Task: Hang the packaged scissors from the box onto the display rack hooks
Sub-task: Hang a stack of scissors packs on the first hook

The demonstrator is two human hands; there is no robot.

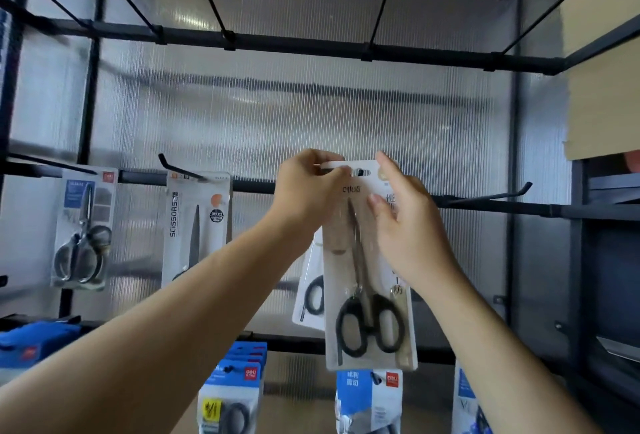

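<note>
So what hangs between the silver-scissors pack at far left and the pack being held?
One white pack printed SCISSORS, on its own hook, per the head view.

Both arms reach up and forward, and the hands meet just above the middle of the frame. The bare left forearm (173, 312) rises from the lower left corner, its wrist bent slightly. The left hand (311, 187) is seen from the back, its fingers curled and pinching the top left corner of a white card blister pack of black-handled scissors (367, 295). The bare right forearm (502, 347) climbs from the lower right. The right hand (408, 222) grips the pack's upper right edge, with its thumb (375, 199) laid on the front face and its index finger (386, 163) stretched up towards the top edge. The two hands are close together but not touching.
</note>
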